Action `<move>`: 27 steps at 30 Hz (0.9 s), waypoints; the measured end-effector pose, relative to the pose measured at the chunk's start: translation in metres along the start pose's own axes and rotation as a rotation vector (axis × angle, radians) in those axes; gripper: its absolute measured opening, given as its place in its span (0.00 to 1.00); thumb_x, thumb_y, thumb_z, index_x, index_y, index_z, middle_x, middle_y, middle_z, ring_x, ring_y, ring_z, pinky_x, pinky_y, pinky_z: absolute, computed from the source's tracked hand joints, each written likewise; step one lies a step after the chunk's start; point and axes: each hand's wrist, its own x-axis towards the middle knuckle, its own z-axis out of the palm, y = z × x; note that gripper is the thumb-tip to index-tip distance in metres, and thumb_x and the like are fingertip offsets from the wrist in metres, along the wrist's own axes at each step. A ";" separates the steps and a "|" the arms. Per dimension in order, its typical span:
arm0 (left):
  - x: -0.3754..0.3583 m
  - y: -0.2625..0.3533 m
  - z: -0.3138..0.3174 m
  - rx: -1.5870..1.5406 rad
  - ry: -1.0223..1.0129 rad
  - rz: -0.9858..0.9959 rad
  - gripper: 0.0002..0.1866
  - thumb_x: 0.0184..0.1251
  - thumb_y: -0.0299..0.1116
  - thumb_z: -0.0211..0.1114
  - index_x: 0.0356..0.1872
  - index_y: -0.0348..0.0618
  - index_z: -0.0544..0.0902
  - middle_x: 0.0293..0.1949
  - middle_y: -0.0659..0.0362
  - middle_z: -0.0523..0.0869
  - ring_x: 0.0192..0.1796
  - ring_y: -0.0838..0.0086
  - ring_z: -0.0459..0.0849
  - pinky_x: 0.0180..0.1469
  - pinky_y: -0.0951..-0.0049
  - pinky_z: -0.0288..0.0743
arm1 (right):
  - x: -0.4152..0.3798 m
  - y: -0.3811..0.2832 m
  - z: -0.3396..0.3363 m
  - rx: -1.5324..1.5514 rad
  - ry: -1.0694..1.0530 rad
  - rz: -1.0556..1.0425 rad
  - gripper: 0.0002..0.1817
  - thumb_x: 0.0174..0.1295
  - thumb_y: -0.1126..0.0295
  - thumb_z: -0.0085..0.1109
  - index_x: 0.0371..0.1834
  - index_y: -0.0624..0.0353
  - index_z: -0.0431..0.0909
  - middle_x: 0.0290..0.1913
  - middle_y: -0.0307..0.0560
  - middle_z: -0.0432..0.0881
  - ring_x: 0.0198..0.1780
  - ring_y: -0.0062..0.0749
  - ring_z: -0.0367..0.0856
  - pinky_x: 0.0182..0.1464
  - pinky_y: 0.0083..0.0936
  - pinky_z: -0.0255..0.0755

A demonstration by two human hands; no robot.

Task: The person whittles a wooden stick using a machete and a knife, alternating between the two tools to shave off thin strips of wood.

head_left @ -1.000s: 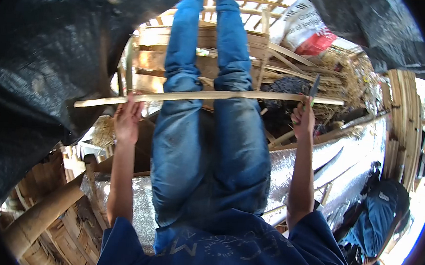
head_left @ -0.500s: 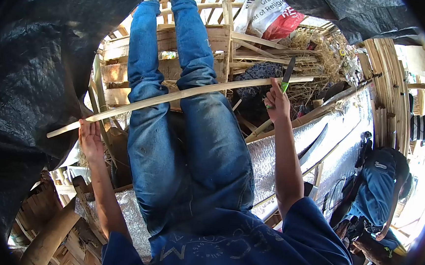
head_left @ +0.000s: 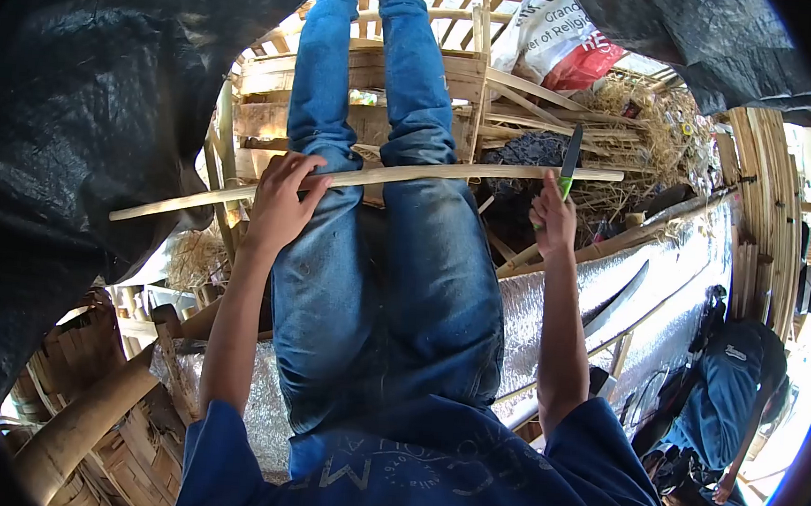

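Note:
A long, pale, slightly bent bamboo strip point(head_left: 421, 170) lies across my thighs. My left hand point(head_left: 284, 198) rests over the strip near my left leg, its fingers spread and bent, the thumb apart beside the strip. My right hand point(head_left: 553, 216) is closed round the green handle of a knife point(head_left: 572, 154), whose dark blade points away from me. The fingertips of that hand touch the strip near its right end. Parts of the handle are hidden by the fingers.
Black plastic sheeting point(head_left: 76, 117) hangs at the left. Dry straw point(head_left: 659, 130) and split wood lie beyond my right hand. Silver foil sheeting point(head_left: 677, 263) spreads at the right, and another person point(head_left: 720, 397) is at the lower right.
My left hand has moved right along the strip, from near its left end to above my left leg. The whole view has shifted, and the knife remains in my right hand.

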 end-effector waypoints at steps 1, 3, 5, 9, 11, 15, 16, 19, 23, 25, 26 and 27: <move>0.000 -0.001 -0.003 0.001 0.002 0.000 0.07 0.61 0.31 0.65 0.38 0.42 0.81 0.38 0.56 0.79 0.42 0.59 0.79 0.45 0.61 0.72 | -0.004 -0.008 -0.001 -0.071 0.029 -0.026 0.11 0.65 0.58 0.60 0.32 0.48 0.68 0.17 0.26 0.56 0.14 0.10 0.52 0.15 0.13 0.44; 0.001 -0.005 -0.004 -0.063 -0.061 0.016 0.07 0.60 0.32 0.67 0.36 0.41 0.82 0.36 0.56 0.79 0.41 0.61 0.78 0.44 0.63 0.71 | -0.014 -0.019 -0.004 -0.152 0.052 -0.082 0.14 0.68 0.54 0.54 0.33 0.50 0.68 0.17 0.26 0.57 0.14 0.10 0.52 0.15 0.13 0.44; 0.000 -0.007 0.000 -0.119 -0.033 0.010 0.07 0.60 0.32 0.67 0.37 0.42 0.84 0.34 0.57 0.77 0.39 0.63 0.77 0.43 0.65 0.71 | -0.023 -0.031 -0.004 -0.394 0.104 -0.186 0.17 0.70 0.51 0.49 0.34 0.53 0.68 0.16 0.28 0.59 0.14 0.09 0.54 0.15 0.12 0.45; -0.002 -0.005 0.004 -0.119 -0.057 -0.044 0.07 0.60 0.31 0.66 0.38 0.43 0.84 0.38 0.59 0.77 0.44 0.64 0.76 0.49 0.65 0.69 | -0.033 -0.041 -0.016 -1.161 0.139 -0.451 0.15 0.70 0.56 0.49 0.37 0.58 0.73 0.18 0.40 0.73 0.19 0.23 0.74 0.22 0.24 0.65; 0.001 0.004 0.007 -0.076 -0.038 -0.007 0.08 0.61 0.31 0.66 0.40 0.45 0.84 0.40 0.60 0.77 0.47 0.65 0.75 0.52 0.64 0.68 | -0.045 -0.040 -0.006 -1.198 0.125 -0.422 0.13 0.69 0.59 0.49 0.40 0.59 0.74 0.22 0.48 0.79 0.26 0.34 0.82 0.29 0.31 0.71; 0.020 0.034 0.022 0.051 -0.054 0.129 0.11 0.62 0.32 0.64 0.45 0.49 0.83 0.45 0.62 0.78 0.51 0.66 0.75 0.58 0.62 0.62 | -0.045 -0.019 0.007 -1.118 0.138 -0.470 0.14 0.69 0.60 0.50 0.40 0.62 0.73 0.23 0.51 0.79 0.28 0.43 0.82 0.32 0.36 0.71; 0.025 0.038 0.031 0.002 -0.074 0.163 0.10 0.62 0.32 0.64 0.45 0.49 0.83 0.44 0.62 0.79 0.51 0.66 0.75 0.58 0.62 0.62 | -0.041 -0.016 0.006 -1.081 0.174 -0.479 0.14 0.69 0.61 0.50 0.40 0.62 0.73 0.23 0.52 0.79 0.29 0.45 0.82 0.33 0.36 0.71; 0.035 0.042 0.053 -0.059 -0.125 0.228 0.09 0.62 0.33 0.64 0.43 0.48 0.83 0.41 0.61 0.81 0.48 0.65 0.77 0.54 0.64 0.67 | -0.027 -0.015 -0.004 -0.988 0.390 -0.447 0.14 0.69 0.61 0.50 0.39 0.62 0.74 0.23 0.53 0.78 0.29 0.46 0.81 0.34 0.37 0.71; 0.038 0.039 0.061 -0.284 -0.209 0.100 0.09 0.63 0.32 0.64 0.43 0.44 0.83 0.39 0.59 0.82 0.44 0.63 0.79 0.46 0.66 0.74 | -0.001 -0.003 -0.037 -1.058 0.530 -0.376 0.20 0.69 0.57 0.47 0.35 0.66 0.77 0.26 0.57 0.80 0.32 0.52 0.82 0.36 0.41 0.70; 0.038 0.040 0.062 -0.290 -0.226 0.033 0.09 0.62 0.32 0.64 0.42 0.44 0.83 0.39 0.59 0.82 0.45 0.63 0.79 0.47 0.66 0.74 | -0.016 0.000 -0.014 -1.017 0.443 -0.352 0.22 0.69 0.55 0.45 0.37 0.66 0.79 0.30 0.62 0.81 0.37 0.59 0.81 0.39 0.43 0.71; 0.038 0.040 0.063 -0.239 -0.188 0.093 0.09 0.63 0.32 0.63 0.42 0.44 0.82 0.38 0.58 0.82 0.43 0.63 0.81 0.45 0.66 0.74 | -0.016 0.009 -0.004 -1.083 0.377 -0.279 0.22 0.69 0.55 0.45 0.38 0.65 0.78 0.32 0.64 0.81 0.40 0.59 0.81 0.40 0.44 0.71; 0.037 0.042 0.063 -0.242 -0.188 0.094 0.09 0.63 0.32 0.63 0.42 0.44 0.82 0.38 0.58 0.82 0.43 0.63 0.81 0.45 0.66 0.74 | -0.025 0.020 0.012 -1.082 0.268 -0.340 0.19 0.69 0.56 0.47 0.38 0.64 0.77 0.33 0.65 0.81 0.41 0.63 0.79 0.40 0.46 0.71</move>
